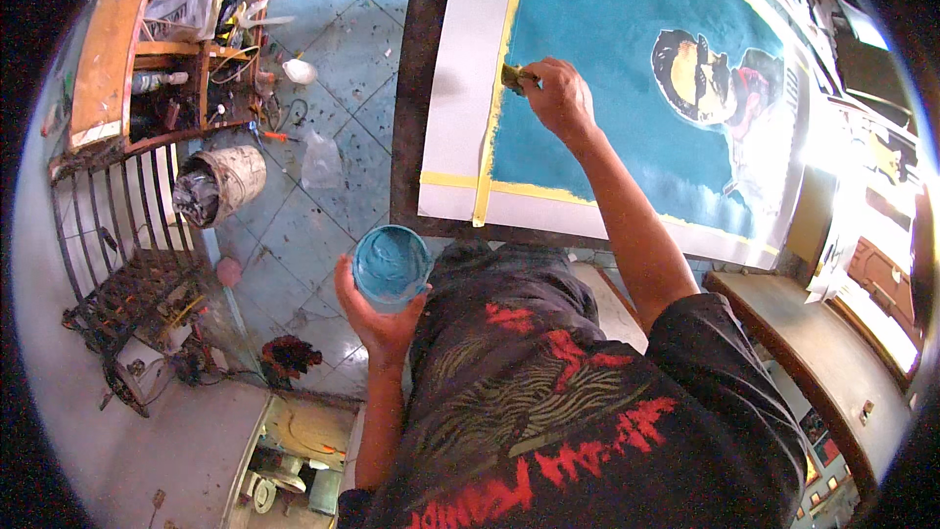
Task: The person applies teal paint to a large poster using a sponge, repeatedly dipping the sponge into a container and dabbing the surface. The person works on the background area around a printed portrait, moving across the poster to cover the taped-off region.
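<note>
My left hand (377,325) is wrapped around a clear round tub of blue paint (391,266), held up at waist height with its mouth facing up. My right hand (560,96) pinches a small yellowish-green piece of sponge (511,77). The sponge rests at the left edge of the blue area on a large sheet (460,118), by a strip of yellow masking tape (484,176). A painted figure in a cap and dark glasses (693,78) stands out toward the sheet's right side. My fingers partly hide the sponge.
The sheet lies on a dark board (413,157). To the left are a bucket of dark rags (223,184), a black slatted bench (127,225) and wooden shelves crowded with items (203,88). A plastic bag (320,160) lies on the tiled floor. A wooden bench (813,362) stands at right.
</note>
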Demonstrator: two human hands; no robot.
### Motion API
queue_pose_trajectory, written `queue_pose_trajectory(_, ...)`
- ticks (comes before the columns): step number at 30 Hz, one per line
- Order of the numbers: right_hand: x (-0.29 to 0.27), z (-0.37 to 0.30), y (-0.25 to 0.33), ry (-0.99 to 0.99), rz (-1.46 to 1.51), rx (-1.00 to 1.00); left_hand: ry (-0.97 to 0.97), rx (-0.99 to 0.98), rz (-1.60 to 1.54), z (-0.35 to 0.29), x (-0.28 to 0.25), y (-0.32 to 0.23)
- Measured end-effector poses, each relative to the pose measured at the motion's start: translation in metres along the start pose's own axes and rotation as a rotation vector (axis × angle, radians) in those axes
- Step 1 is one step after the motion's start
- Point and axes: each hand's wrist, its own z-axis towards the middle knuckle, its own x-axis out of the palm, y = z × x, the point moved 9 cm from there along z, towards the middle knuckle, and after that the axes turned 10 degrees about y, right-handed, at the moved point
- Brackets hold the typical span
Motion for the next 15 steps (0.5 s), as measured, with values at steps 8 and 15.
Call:
queue_pose_trajectory(8,0.011,0.01,-0.001,0.088,-0.248,-0.046,-0.003,0.044,0.03,0.008,0.006,0.002)
queue_pose_trajectory(15,0.032,0.007,-0.019,-0.001,-0.166,-0.15,0.016,0.048,0.042,0.009,0.007,-0.002)
